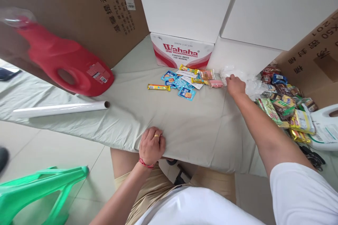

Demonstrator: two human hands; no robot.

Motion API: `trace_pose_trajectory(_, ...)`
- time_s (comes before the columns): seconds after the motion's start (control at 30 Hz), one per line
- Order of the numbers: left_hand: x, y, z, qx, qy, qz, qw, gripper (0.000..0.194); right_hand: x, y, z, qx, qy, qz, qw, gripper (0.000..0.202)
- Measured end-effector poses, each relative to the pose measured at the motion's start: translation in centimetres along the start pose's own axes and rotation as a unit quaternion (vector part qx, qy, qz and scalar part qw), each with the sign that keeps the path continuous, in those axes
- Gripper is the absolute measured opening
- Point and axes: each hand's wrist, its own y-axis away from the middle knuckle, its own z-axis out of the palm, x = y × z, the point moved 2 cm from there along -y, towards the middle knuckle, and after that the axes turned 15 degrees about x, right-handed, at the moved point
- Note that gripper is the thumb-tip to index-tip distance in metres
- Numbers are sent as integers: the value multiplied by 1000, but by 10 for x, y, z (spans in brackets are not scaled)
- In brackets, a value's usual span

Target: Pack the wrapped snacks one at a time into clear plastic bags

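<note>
My right hand (236,86) reaches to the back of the cloth-covered table (195,126), its fingers closed on the edge of a crumpled clear plastic bag (244,77). Just left of it lie pink-wrapped snacks (216,83), blue snack packets (186,93), white packets and yellow snack sticks (158,87). My left hand (152,144) rests at the table's front edge with its fingers curled in; whether anything is inside is hidden.
A Wahaha box (182,52) stands behind the packets. At left are a red jug (71,63), a white roll (62,109) and a green stool (44,186). At right, piled wrapped snacks (285,103) lie beside a white bottle (326,126). Brown cardboard flanks both sides.
</note>
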Motion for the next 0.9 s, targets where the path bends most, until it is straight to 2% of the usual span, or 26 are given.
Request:
trace_pose_trajectory(0.1, -2, 3, 1, -2, 19, -17, 1000, 14, 13, -16, -4, 63, -45, 81, 994, 22)
trace_pose_trajectory(0.17, -4, 4, 0, 0, 42, -41, 998, 14, 17, -15, -20, 130, -174, 155, 964, 13)
trace_pose_trajectory(0.2, -4, 3, -1, 0, 62, -62, 996, 14, 17, -10, -30, 152, -275, 202, 928, 9)
trace_pose_trajectory(0.23, -4, 1, -2, 1, 89, -88, 992, 14, 15, -1, -39, 155, -387, 245, 875, 9)
trace_pose_trajectory(0.3, 1, -9, -3, -8, 169, -150, 974, 14, 4, 25, -55, 102, -574, 296, 757, 20)
trace_pose_trajectory(0.33, 7, -17, -2, -19, 217, -181, 959, 14, -5, 42, -59, 56, -634, 301, 710, 26)
trace_pose_trajectory(0.4, 25, -37, 7, -56, 321, -217, 920, 14, -25, 79, -61, -8, -691, 333, 641, 33)
trace_pose_trajectory(0.47, 48, -59, 25, -92, 404, -233, 880, 18, -49, 116, -50, -43, -707, 376, 598, 34)
trace_pose_trajectory(0.57, 79, -83, 70, -124, 470, -256, 836, 57, -85, 158, -26, -88, -707, 402, 576, 36)
trace_pose_trajectory(0.6, 85, -87, 87, -138, 480, -264, 825, 62, -94, 167, -18, -101, -707, 399, 575, 37)
trace_pose_trajectory(0.7, 86, -89, 129, -160, 513, -344, 770, 39, -104, 178, -6, -119, -707, 384, 582, 36)
trace_pose_trajectory(0.77, 76, -88, 142, -149, 531, -387, 739, 37, -97, 177, -5, -112, -703, 387, 586, 36)
trace_pose_trajectory(0.9, 52, -91, 140, -110, 565, -434, 693, 39, -73, 170, -7, -88, -692, 423, 578, 37)
